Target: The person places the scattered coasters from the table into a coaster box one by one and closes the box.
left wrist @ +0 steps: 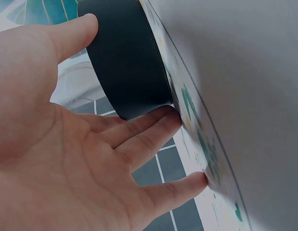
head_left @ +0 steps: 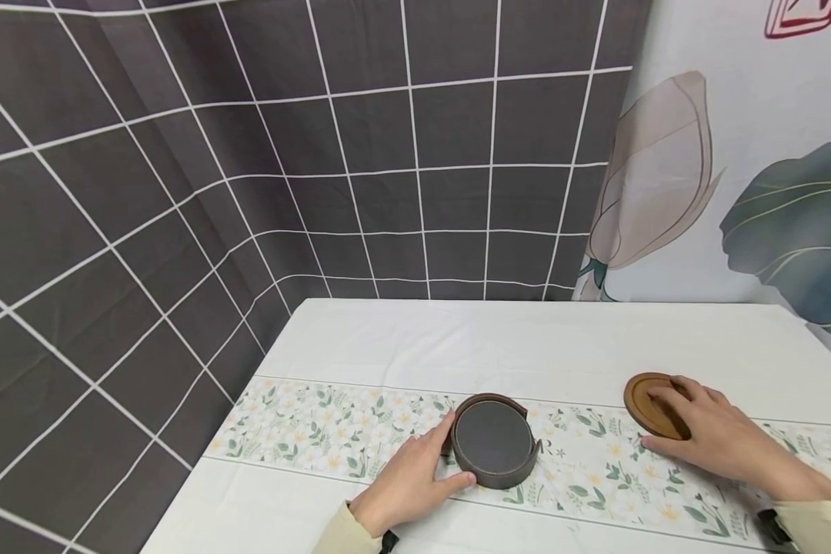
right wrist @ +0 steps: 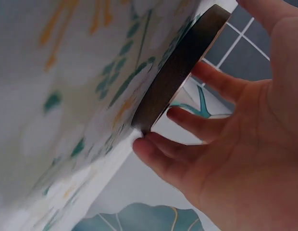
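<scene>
A round dark leather-look holder [head_left: 528,415] with a raised wall and a gap at its right stands on the floral band. Inside it lies a dark grey round coaster [head_left: 493,437] with a stitched edge. My left hand [head_left: 415,471] holds the holder from the left, thumb at the near side and fingers round the far-left side; in the left wrist view some fingertips touch the cloth. Farther right, a brown round coaster [head_left: 639,398] lies on the cloth. My right hand [head_left: 713,427] grips it from above, its index finger over the top and its thumb by the near edge.
A white cloth [head_left: 415,338] with a floral band [head_left: 284,423] covers the table. Dark grid-patterned fabric [head_left: 388,138] hangs behind and at the left. A white curtain [head_left: 720,285] with printed flowers hangs at the back right.
</scene>
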Demonstrator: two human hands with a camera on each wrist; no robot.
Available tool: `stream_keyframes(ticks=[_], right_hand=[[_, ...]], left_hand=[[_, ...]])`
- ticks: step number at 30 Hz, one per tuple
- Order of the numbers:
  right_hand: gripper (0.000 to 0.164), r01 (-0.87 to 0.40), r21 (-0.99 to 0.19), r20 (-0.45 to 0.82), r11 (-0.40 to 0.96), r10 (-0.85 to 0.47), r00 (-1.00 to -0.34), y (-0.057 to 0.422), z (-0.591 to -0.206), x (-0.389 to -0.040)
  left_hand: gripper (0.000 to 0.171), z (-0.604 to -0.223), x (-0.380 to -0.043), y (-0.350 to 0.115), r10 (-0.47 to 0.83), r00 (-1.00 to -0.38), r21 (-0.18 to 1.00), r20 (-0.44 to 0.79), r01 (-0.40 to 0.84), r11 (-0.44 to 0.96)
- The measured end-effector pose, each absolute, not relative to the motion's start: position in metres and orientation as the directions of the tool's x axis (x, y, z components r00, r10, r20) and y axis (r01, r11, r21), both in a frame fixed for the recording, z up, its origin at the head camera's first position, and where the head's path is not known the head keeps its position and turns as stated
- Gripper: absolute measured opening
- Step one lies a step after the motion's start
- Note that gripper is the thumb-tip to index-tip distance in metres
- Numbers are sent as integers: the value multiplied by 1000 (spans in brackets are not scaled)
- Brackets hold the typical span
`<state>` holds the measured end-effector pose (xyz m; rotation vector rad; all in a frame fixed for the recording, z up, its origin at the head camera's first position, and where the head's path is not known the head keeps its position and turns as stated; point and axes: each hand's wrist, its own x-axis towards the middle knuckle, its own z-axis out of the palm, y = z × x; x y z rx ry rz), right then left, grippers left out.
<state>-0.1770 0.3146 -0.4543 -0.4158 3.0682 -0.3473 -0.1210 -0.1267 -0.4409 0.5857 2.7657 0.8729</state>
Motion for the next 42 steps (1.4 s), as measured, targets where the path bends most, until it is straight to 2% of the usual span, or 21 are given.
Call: stream_keyframes(ticks=[6, 20, 31, 34, 39, 42], right_hand=[[88, -250, -268, -22, 930, -265, -964, 318, -455, -178], [81, -245, -272, -40, 931, -265, -963, 317, -454, -179], [54, -238, -229, 8, 944, -243, -970, 315, -449, -179], [61, -222, -247, 11, 943, -227, -974, 315, -450, -179], [91, -186, -282, -11, 941, -197, -980, 316, -451, -178], [100, -165, -283, -36, 945, -182, -983, 317, -453, -179]], left_hand=[[90, -441, -121, -127, 420, -906, 580, -61, 310, 754], [91, -439, -120, -127, 416, -907, 587, -62, 304, 750], [91, -440, -119, -126, 417, -907, 586, -56, 308, 750], [91, -440, -119, -125, 419, -907, 579, -49, 316, 751], [91, -440, -119, -125, 420, -907, 574, -42, 322, 752], [92, -440, -119, -126, 417, -908, 575, -46, 318, 754]])
